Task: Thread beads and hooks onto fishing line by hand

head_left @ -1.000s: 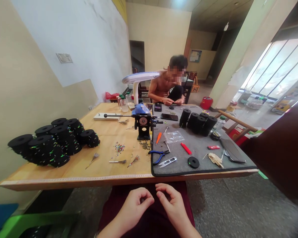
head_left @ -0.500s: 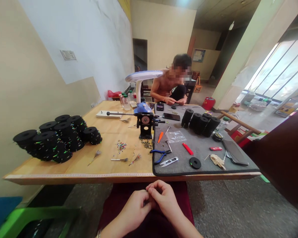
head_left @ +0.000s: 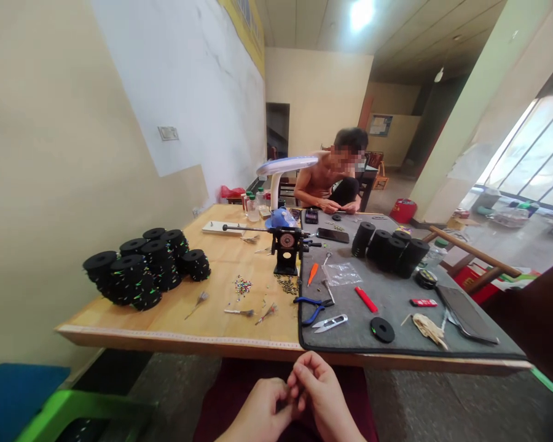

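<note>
My left hand [head_left: 270, 408] and my right hand [head_left: 320, 390] meet over my lap, just below the table's front edge. The fingers of both are curled and pressed together at the tips; whatever lies between them, if anything, is hidden. Nearest to them on the grey mat [head_left: 345, 341] are silver thread snips [head_left: 330, 323], blue-handled pliers [head_left: 312, 309] and a flat black foam spool [head_left: 382, 329]. Behind these stands a small black hand-cranked winder [head_left: 286, 248]. Small piles of coloured beads [head_left: 243, 285] and several thin bundles of fine strands lie on the bare wood.
Stacks of black foam spools stand at the left [head_left: 133, 264] and on the mat at the right [head_left: 389, 248]. A white lamp [head_left: 276, 184] rises behind the winder. Across the table sits another person [head_left: 327, 178], hands together. A green stool [head_left: 74, 411] is at lower left.
The view has tilted up and turned left, so the table appears lower and farther right. My hands remain together, with slight finger movement.
</note>
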A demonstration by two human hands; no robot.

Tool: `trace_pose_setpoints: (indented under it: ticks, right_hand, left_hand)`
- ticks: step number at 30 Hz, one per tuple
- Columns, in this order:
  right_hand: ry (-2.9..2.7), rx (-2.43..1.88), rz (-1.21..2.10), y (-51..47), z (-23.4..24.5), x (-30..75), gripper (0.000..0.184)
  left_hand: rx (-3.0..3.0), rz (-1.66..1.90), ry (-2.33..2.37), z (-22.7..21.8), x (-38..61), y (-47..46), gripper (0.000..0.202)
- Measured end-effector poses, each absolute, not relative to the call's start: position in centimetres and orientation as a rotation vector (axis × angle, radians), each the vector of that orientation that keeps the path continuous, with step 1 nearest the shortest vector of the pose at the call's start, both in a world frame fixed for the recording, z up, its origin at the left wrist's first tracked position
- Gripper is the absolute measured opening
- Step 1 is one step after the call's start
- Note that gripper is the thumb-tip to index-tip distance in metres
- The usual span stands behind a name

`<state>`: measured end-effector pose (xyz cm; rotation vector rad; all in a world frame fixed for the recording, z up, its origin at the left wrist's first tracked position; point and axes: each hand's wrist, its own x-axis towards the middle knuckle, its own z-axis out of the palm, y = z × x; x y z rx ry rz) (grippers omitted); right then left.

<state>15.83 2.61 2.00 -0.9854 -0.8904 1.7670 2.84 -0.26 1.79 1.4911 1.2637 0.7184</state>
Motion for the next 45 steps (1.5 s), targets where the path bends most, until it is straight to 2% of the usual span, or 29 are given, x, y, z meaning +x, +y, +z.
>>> trace_pose_setpoints:
  ticks: [4, 10, 17, 25, 28, 30, 35, 40, 45]
  right_hand:
    - [-0.875, -1.013, 1.755, 2.6, 1.1, 16.0, 0.048]
    - [-0.856, -1.026, 1.795, 2.4, -0.3, 16.4, 0.052]
    - [-0.865, -0.999, 1.809, 2.2, -0.8, 16.2, 0.057]
    - [-0.865, -1.008, 1.836, 1.8, -0.6, 16.4, 0.055]
    - [-0.889, -1.007, 1.85, 1.6, -0.9, 16.0, 0.054]
    - [-0.927, -1.016, 1.832, 1.4, -0.9, 15.6, 0.053]
    - [-1.063, -1.077, 1.743, 0.9, 0.0, 15.0, 0.047]
    - [-1.127, -1.157, 1.731, 0.7, 0.6, 14.9, 0.039]
    - [-1.116, -1.186, 1.75, 0.8, 0.4, 14.9, 0.039]
  left_hand:
    - [1.677, 0.659, 1.389, 3.5, 0.8, 0.4, 0.011]
    - [1.978, 0.871, 1.929, 6.3, -5.7, 4.5, 0.023]
    - [2.065, 0.83, 2.02, 4.2, -7.8, 8.8, 0.016]
    - [1.789, 1.132, 2.052, 3.9, -9.9, 7.0, 0.014]
    - [1.592, 1.249, 1.885, 3.8, -8.8, 4.9, 0.019]
    - [1.225, 1.32, 1.55, 3.7, -6.9, 3.1, 0.023]
    - [0.651, 1.17, 1.139, 2.8, -1.7, -1.0, 0.021]
    - [0.609, 1.087, 1.087, 2.0, 0.3, -2.2, 0.019]
    - [0.696, 1.034, 1.105, 2.0, 0.8, -2.3, 0.017]
